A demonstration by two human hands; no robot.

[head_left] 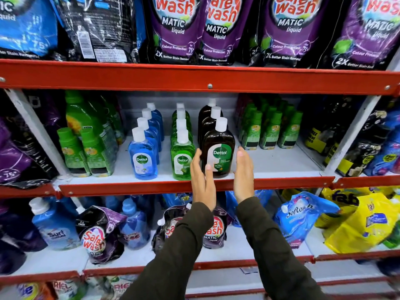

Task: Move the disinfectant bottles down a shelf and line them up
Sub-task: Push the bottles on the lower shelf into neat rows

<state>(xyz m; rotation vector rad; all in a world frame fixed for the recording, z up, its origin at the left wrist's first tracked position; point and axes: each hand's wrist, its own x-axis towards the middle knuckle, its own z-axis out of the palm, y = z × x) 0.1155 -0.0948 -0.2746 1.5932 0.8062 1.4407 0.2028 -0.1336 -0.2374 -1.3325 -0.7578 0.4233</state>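
Three front-to-back rows of Dettol bottles stand on the middle shelf (151, 187): a blue row (142, 156), a green row (182, 158) and a brown row led by the front brown bottle (219, 151). My left hand (202, 176) is flat against the left side of that front brown bottle, thumb across its lower label. My right hand (243, 172) stands open just off its right side, palm facing the bottle; I cannot tell if it touches. Both hands have straight fingers and neither lifts the bottle.
Green-capped bottles stand left (86, 148) and right (268, 131) of the Dettol rows. Bare white shelf (281, 163) lies right of the brown row. Purple Safe Wash pouches (216, 29) fill the shelf above. Below lie pouches and bottles, including a Softouch pouch (303, 215).
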